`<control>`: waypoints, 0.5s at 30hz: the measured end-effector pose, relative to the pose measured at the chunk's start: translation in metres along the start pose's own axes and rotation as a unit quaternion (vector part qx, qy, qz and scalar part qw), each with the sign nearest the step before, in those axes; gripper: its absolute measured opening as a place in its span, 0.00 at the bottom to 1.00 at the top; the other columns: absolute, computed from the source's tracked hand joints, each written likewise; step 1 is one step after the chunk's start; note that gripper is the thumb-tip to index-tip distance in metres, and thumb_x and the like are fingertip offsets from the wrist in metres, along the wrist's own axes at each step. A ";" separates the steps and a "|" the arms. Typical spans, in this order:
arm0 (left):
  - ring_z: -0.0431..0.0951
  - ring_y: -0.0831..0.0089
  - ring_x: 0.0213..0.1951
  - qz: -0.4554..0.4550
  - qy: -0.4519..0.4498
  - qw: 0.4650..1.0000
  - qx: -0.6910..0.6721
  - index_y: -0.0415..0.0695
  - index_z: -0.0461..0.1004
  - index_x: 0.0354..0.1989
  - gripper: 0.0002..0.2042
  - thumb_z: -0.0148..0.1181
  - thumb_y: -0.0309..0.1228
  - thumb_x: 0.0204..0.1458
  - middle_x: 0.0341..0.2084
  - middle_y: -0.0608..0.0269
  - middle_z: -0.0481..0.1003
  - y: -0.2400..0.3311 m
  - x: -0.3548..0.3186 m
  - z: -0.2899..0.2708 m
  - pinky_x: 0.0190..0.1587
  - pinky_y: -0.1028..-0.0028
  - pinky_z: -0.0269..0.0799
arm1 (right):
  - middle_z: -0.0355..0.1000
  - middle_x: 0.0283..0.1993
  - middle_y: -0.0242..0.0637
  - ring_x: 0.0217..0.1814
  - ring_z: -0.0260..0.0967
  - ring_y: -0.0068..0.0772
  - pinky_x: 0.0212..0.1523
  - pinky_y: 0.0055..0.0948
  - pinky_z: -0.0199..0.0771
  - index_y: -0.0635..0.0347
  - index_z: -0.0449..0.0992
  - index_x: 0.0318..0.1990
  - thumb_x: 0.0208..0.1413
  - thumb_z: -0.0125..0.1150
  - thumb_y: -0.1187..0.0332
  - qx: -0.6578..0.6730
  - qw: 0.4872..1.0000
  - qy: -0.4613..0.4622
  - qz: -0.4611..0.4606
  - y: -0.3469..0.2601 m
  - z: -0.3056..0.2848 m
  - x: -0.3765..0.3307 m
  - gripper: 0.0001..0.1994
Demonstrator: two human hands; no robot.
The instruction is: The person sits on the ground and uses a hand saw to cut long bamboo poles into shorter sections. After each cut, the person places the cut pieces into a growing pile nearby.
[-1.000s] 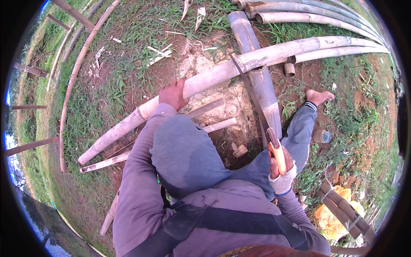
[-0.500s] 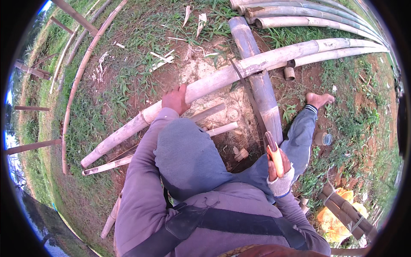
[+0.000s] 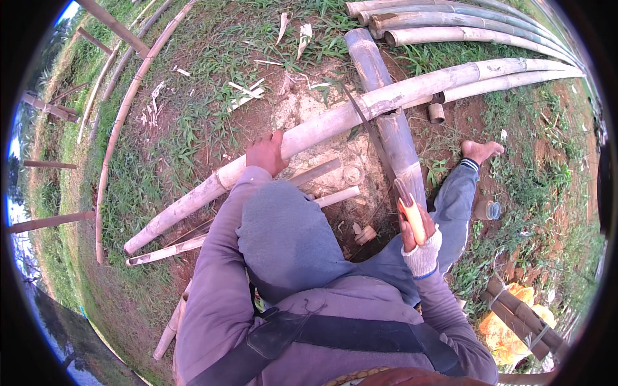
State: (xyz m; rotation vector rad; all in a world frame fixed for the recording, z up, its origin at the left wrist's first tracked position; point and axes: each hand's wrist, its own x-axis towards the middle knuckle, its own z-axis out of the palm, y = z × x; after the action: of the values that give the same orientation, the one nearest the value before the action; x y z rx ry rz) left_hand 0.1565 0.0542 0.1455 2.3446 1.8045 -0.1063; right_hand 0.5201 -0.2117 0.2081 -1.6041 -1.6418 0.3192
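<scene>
A long pale bamboo pole [image 3: 322, 133] slants across the ground in front of me. It rests on a thicker grey bamboo length [image 3: 407, 161] that lies crosswise beneath it. My left hand [image 3: 265, 154] wraps over the top of the pole, left of the crossing. In my right hand [image 3: 411, 233], which wears a whitish knitted cuff, is the light wooden handle of a handsaw [image 3: 375, 140]. The saw's long dark blade runs forward and lies across the pole, just left of the crossing. My bent left knee is beside the pole.
Several bamboo poles [image 3: 450, 35] are stacked at the far right. Pale sawdust [image 3: 309, 116] and offcuts lie under the pole. A clear jar [image 3: 492, 210] stands right of my outstretched right leg [image 3: 450, 193]. Tied bamboo pieces [image 3: 521, 315] rest by a yellow bag at lower right.
My right hand has pushed the saw a little forward, so its blade reaches farther past the pole. The left hand keeps its place on the pole.
</scene>
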 end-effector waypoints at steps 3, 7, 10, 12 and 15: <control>0.82 0.48 0.58 -0.005 -0.001 1.000 0.017 0.52 0.68 0.66 0.39 0.81 0.42 0.45 0.55 0.52 0.79 0.004 -0.001 0.001 0.62 0.48 0.77 | 0.77 0.63 0.56 0.59 0.81 0.57 0.59 0.45 0.81 0.70 0.71 0.68 0.65 0.67 0.69 -0.011 0.998 -0.047 0.026 0.002 -0.025 -0.044 0.27; 0.82 0.48 0.58 -0.006 -0.030 0.999 -0.010 0.53 0.68 0.66 0.39 0.81 0.43 0.45 0.55 0.52 0.79 0.013 0.006 -0.003 0.62 0.48 0.77 | 0.81 0.56 0.55 0.53 0.83 0.57 0.54 0.44 0.82 0.70 0.76 0.63 0.66 0.69 0.70 0.001 0.998 0.044 -0.051 0.016 0.048 0.076 0.21; 0.82 0.47 0.58 0.000 -0.029 1.000 -0.005 0.54 0.67 0.68 0.41 0.81 0.42 0.44 0.56 0.51 0.79 0.012 0.012 -0.004 0.61 0.49 0.77 | 0.82 0.53 0.54 0.50 0.83 0.56 0.50 0.43 0.82 0.68 0.78 0.60 0.67 0.69 0.65 0.083 0.993 0.062 0.050 -0.021 0.075 0.159 0.20; 0.82 0.48 0.57 0.002 -0.026 1.000 -0.001 0.54 0.67 0.68 0.41 0.81 0.42 0.44 0.56 0.51 0.79 0.010 0.010 -0.005 0.60 0.49 0.78 | 0.82 0.53 0.54 0.51 0.83 0.55 0.51 0.43 0.82 0.68 0.78 0.61 0.67 0.69 0.65 0.061 0.996 0.064 0.022 -0.012 0.072 0.141 0.20; 0.82 0.48 0.57 -0.007 -0.025 1.000 0.006 0.54 0.67 0.69 0.41 0.80 0.42 0.44 0.56 0.51 0.79 0.006 0.007 -0.004 0.61 0.50 0.77 | 0.80 0.58 0.54 0.56 0.82 0.53 0.56 0.40 0.81 0.71 0.77 0.60 0.67 0.68 0.71 0.038 0.999 0.031 0.022 -0.004 0.033 0.052 0.18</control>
State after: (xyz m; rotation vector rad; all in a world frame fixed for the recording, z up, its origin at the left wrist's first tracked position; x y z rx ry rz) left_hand 0.1634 0.0602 0.1490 2.3165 1.8021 -0.1775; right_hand 0.5015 -0.1526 0.2079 -1.5802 -1.5309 0.3473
